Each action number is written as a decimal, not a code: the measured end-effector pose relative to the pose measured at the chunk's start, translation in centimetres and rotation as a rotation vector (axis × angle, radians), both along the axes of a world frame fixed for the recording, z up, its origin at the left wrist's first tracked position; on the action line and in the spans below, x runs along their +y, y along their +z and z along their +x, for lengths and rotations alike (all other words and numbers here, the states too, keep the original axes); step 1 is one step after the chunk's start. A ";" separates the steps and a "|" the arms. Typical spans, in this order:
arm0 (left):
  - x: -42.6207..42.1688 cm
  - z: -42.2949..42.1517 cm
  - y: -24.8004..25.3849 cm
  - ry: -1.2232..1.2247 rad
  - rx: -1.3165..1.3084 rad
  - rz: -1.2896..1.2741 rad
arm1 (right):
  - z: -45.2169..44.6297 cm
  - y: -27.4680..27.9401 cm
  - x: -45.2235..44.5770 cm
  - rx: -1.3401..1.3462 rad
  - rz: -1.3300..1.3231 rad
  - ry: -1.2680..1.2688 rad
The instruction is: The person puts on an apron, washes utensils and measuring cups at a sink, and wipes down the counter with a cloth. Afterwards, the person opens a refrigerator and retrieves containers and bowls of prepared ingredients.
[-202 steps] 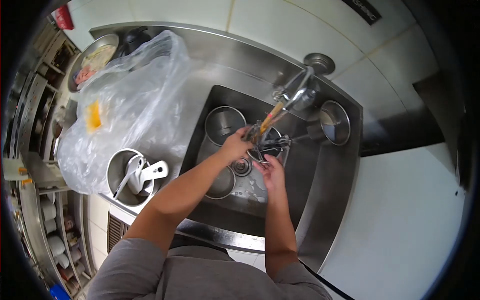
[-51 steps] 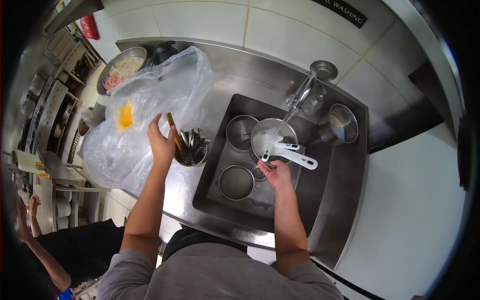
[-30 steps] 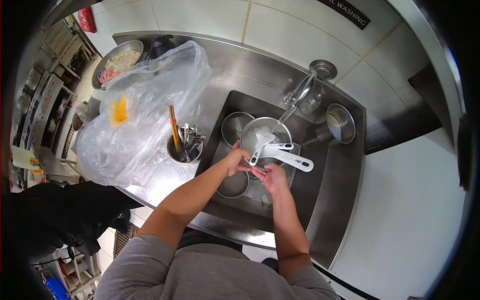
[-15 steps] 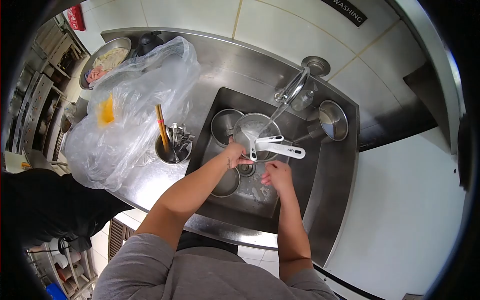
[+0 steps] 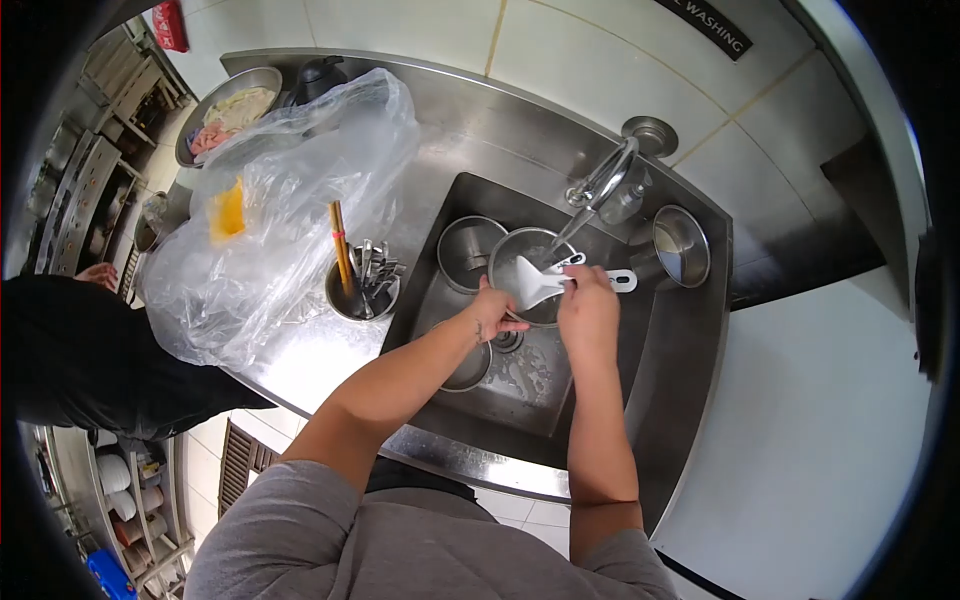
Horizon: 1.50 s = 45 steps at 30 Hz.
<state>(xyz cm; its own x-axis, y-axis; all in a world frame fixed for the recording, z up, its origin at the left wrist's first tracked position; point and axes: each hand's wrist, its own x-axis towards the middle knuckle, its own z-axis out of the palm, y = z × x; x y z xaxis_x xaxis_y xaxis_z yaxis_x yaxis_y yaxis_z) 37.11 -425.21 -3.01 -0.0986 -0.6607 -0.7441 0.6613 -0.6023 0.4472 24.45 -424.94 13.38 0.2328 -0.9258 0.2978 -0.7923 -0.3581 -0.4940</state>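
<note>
Working from the faucet (image 5: 612,178), I see the steel pot (image 5: 503,258) just below its spout. My left hand (image 5: 492,310) is grasping the pot's rim on the side away from the faucet. My right hand (image 5: 588,302), below the faucet, is pinching a white utensil (image 5: 533,286), its broad end over the pot. I judge the pot stiff, smooth and slippery when wet, heavier with water, so best held firmly at the rim; the utensil looks light, best taken by its handle.
</note>
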 end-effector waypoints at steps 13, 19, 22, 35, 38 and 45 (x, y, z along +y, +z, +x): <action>1.3 -1.5 -3.7 0.076 0.163 -0.191 | 12.7 0.5 4.1 -0.454 0.060 0.399; 2.8 2.9 -7.8 -0.193 -0.228 -0.907 | 12.8 1.5 4.0 -0.283 -0.075 0.474; 2.4 2.3 -8.1 -0.302 -0.349 -1.438 | 6.7 1.6 3.8 -0.664 0.329 0.515; 1.7 2.0 2.8 -0.055 0.022 -0.080 | -11.2 -15.5 -13.3 -1.051 0.744 -0.273; 4.7 2.8 4.6 -0.054 -0.058 -0.008 | -8.5 -18.3 -17.0 -1.163 0.810 -0.257; 15.2 5.6 8.6 -0.189 -0.015 0.038 | -8.0 -20.5 -20.5 -1.135 0.851 -0.110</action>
